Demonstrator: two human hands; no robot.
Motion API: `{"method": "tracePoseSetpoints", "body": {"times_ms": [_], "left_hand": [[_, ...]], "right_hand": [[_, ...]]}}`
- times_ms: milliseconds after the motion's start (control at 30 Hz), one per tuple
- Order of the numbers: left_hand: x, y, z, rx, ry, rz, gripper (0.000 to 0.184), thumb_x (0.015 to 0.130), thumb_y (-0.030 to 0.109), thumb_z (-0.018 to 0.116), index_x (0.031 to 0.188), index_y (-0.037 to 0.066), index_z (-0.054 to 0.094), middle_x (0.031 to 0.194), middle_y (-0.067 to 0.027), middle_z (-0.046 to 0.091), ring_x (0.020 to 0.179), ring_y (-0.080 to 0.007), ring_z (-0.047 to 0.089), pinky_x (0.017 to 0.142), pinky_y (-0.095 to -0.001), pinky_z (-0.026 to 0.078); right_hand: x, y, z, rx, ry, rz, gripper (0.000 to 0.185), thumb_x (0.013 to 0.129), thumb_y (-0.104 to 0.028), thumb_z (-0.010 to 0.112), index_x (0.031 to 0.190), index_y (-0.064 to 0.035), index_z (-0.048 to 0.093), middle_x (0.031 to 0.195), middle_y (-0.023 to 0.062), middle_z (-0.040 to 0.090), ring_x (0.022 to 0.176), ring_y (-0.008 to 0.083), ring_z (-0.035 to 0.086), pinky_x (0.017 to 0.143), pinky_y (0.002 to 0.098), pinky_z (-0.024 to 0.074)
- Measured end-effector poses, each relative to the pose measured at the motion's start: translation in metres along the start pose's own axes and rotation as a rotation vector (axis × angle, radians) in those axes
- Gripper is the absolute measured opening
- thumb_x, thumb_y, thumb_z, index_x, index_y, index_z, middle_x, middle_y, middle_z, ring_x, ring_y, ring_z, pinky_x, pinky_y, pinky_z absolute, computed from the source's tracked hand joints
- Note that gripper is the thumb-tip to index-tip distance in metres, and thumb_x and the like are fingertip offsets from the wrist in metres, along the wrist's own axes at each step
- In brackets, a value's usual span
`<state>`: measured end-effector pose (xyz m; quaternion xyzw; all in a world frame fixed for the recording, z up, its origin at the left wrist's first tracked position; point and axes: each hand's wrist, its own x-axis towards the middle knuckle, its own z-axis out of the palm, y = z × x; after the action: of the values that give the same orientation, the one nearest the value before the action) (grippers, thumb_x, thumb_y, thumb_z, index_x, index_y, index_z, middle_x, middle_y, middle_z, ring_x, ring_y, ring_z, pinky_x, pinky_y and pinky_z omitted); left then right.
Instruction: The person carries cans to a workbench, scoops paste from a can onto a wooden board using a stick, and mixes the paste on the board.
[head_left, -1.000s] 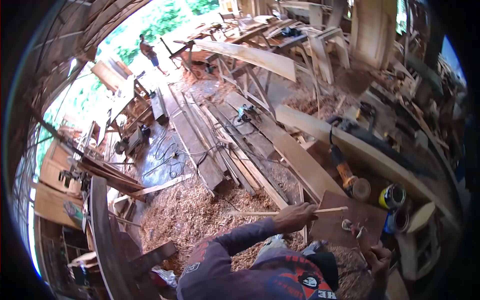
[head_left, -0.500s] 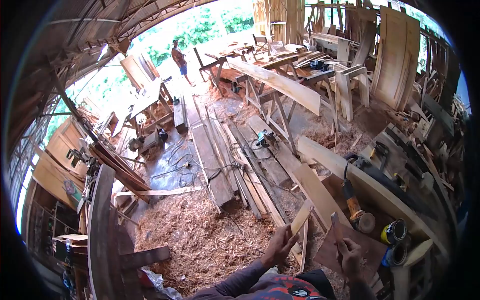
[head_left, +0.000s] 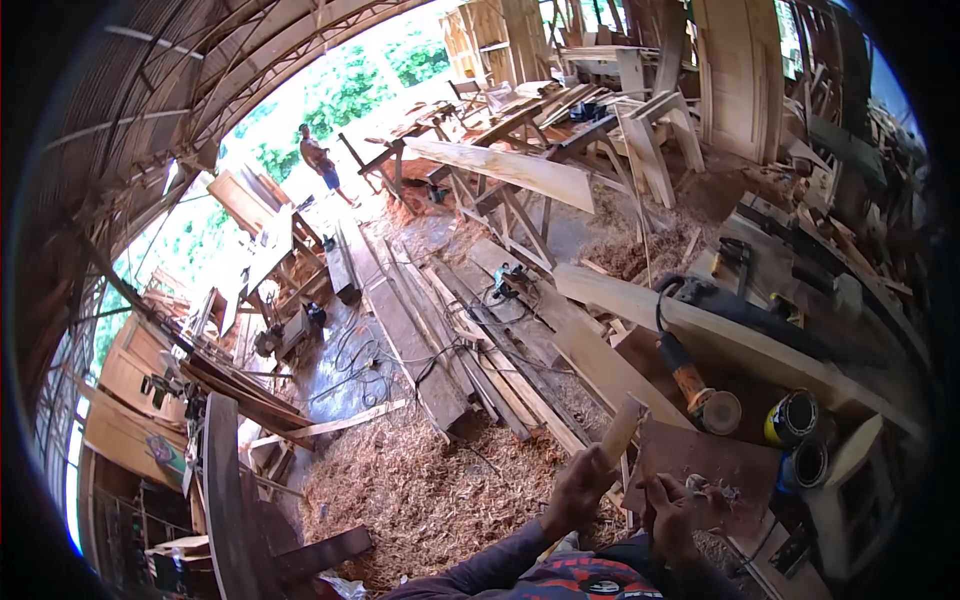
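Note:
My left hand point(head_left: 582, 492) is closed around a short, pale strip of wood point(head_left: 624, 428), which points up and away from me. To its right, my right hand point(head_left: 668, 515) is closed low over a thin reddish-brown board point(head_left: 715, 452). The small flat stick it gripped a moment ago is now mostly hidden by the fingers. A small greyish lump point(head_left: 722, 492) lies on the board, just beyond these fingers. An angle grinder point(head_left: 690, 384) with a round disc rests beyond the board. Two open cans, one yellow point(head_left: 776, 424) and one blue point(head_left: 788, 470), are to the right.
Wood shavings point(head_left: 410, 500) cover the floor ahead. Long planks point(head_left: 400, 320) and tangled cables point(head_left: 350, 370) stretch away from me. A dark curved timber point(head_left: 222, 490) stands at left. Trestles carry a pale plank point(head_left: 500, 170). Another person point(head_left: 318, 165) stands far back.
My right hand has come down and left onto the brown board, and its stick no longer shows clearly. My left hand still holds the wood strip. The view has turned right.

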<state>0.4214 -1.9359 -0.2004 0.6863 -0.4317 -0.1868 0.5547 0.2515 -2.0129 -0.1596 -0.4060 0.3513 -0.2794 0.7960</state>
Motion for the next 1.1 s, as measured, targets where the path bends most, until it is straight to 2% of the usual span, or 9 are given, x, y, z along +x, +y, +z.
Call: {"method": "tracePoseSetpoints", "body": {"times_ms": [100,200,300,333,467,633,833,900,1100], "left_hand": [[-0.002,-0.003,0.016,0.068,-0.120,0.036,0.054,0.092,0.020,0.076,0.135,0.000,0.052,0.106,-0.0155,0.061,0.092,-0.0274,0.063,0.078,-0.0390,0.052],[0.000,0.014,0.030,0.030,-0.250,0.157,0.027,0.087,0.009,0.076,0.109,0.004,0.062,0.096,-0.0140,0.060,0.090,-0.0341,0.059,0.079,-0.0413,0.050],[-0.013,0.003,0.032,0.037,-0.346,0.091,0.027,0.088,0.010,0.076,0.111,0.004,0.062,0.098,-0.0143,0.061,0.091,-0.0328,0.060,0.081,-0.0411,0.051],[-0.015,-0.002,0.037,0.037,-0.211,0.093,0.031,0.089,0.012,0.077,0.115,0.004,0.062,0.097,-0.0145,0.060,0.089,-0.0320,0.061,0.079,-0.0399,0.051],[-0.003,0.001,0.028,0.172,-0.157,0.018,0.039,0.088,0.013,0.078,0.121,0.002,0.060,0.098,-0.0143,0.061,0.085,-0.0310,0.064,0.075,-0.0380,0.053],[0.002,-0.002,0.025,0.070,-0.154,0.091,0.042,0.086,0.011,0.080,0.122,0.002,0.060,0.098,-0.0155,0.063,0.086,-0.0315,0.064,0.076,-0.0385,0.053],[0.004,0.003,0.011,0.016,-0.028,-0.039,0.046,0.088,0.015,0.080,0.126,-0.001,0.059,0.101,-0.0106,0.062,0.089,-0.0202,0.062,0.077,-0.0354,0.052],[0.004,0.011,0.003,-0.093,0.017,0.063,0.052,0.089,0.017,0.080,0.131,-0.003,0.057,0.102,-0.0087,0.060,0.089,-0.0164,0.059,0.078,-0.0346,0.051],[-0.001,0.006,-0.042,-0.138,0.022,0.045,0.054,0.091,0.018,0.076,0.138,0.001,0.055,0.105,-0.0139,0.061,0.095,-0.0255,0.063,0.085,-0.0340,0.052]], "right_hand": [[-0.004,-0.002,-0.017,0.007,0.132,0.027,0.025,0.106,-0.028,0.056,0.100,-0.0066,0.068,0.061,-0.0038,0.050,0.048,0.0050,0.040,0.045,0.0230,0.0288],[-0.006,-0.019,-0.033,0.037,0.215,-0.045,0.024,0.106,-0.027,0.056,0.098,-0.0074,0.067,0.060,-0.0037,0.049,0.048,0.0055,0.041,0.045,0.0231,0.0292],[-0.007,-0.040,-0.049,-0.064,0.356,-0.117,0.026,0.107,-0.027,0.053,0.094,-0.0075,0.066,0.055,-0.0038,0.047,0.039,0.0049,0.038,0.040,0.0221,0.0311],[-0.009,-0.042,-0.058,-0.002,0.374,-0.140,0.026,0.107,-0.025,0.053,0.093,-0.0060,0.064,0.053,-0.0032,0.045,0.039,0.0054,0.037,0.041,0.0219,0.0318],[-0.010,-0.036,-0.087,0.046,0.335,-0.261,0.025,0.107,-0.023,0.054,0.093,-0.0038,0.063,0.052,-0.0021,0.044,0.039,0.0069,0.037,0.041,0.0229,0.0319],[-0.018,-0.027,-0.063,-0.079,0.317,-0.122,0.021,0.105,-0.023,0.057,0.095,-0.0062,0.066,0.056,-0.0030,0.047,0.042,0.0055,0.039,0.041,0.0233,0.0288],[-0.019,-0.026,-0.021,-0.128,0.147,0.022,0.021,0.103,-0.023,0.061,0.092,-0.0072,0.068,0.058,-0.0054,0.048,0.043,0.0040,0.039,0.040,0.0230,0.0265],[-0.015,-0.026,-0.007,-0.171,0.112,0.024,0.022,0.103,-0.023,0.061,0.091,-0.0057,0.069,0.058,-0.0058,0.048,0.044,0.0039,0.040,0.040,0.0231,0.0279],[0.002,-0.026,0.022,-0.281,0.030,-0.053,0.024,0.104,-0.025,0.059,0.092,-0.0056,0.068,0.057,-0.0053,0.046,0.041,0.0046,0.040,0.038,0.0232,0.0294]]}}
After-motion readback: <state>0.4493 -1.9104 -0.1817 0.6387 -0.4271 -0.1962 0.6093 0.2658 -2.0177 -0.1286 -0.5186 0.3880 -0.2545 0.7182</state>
